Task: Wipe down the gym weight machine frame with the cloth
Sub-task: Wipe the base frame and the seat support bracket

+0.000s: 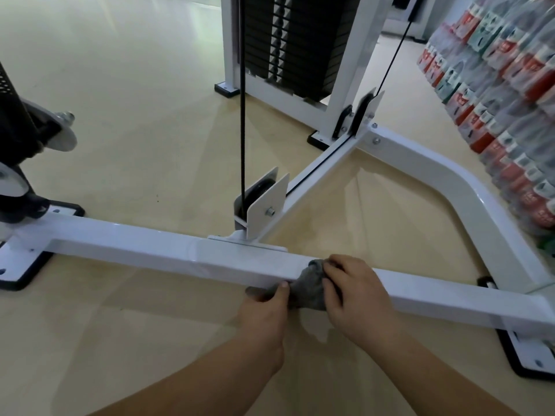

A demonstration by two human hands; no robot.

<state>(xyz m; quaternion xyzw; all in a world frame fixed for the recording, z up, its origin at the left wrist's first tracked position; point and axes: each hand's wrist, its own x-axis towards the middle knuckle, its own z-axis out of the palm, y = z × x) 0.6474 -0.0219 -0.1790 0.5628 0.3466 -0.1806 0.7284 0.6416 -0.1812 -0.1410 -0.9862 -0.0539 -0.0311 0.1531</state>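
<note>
The frame bar point(135, 244) lies long across the floor point(135, 115), left to right. At its near edge the left hand point(264, 310) pinches the grey cloth point(309, 288), grip clamped; just right, the right hand point(357, 292) curls its grip over the same cloth atop the bar.

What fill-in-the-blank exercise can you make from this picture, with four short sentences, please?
1. The left hand and the right hand hold a ____ cloth against the frame bar.
2. The frame bar is painted ____.
3. The cable that drops into the pulley bracket is ____.
4. Packs of bottles stand on the person's ____ side.

Missing words: grey; white; black; right.
</note>
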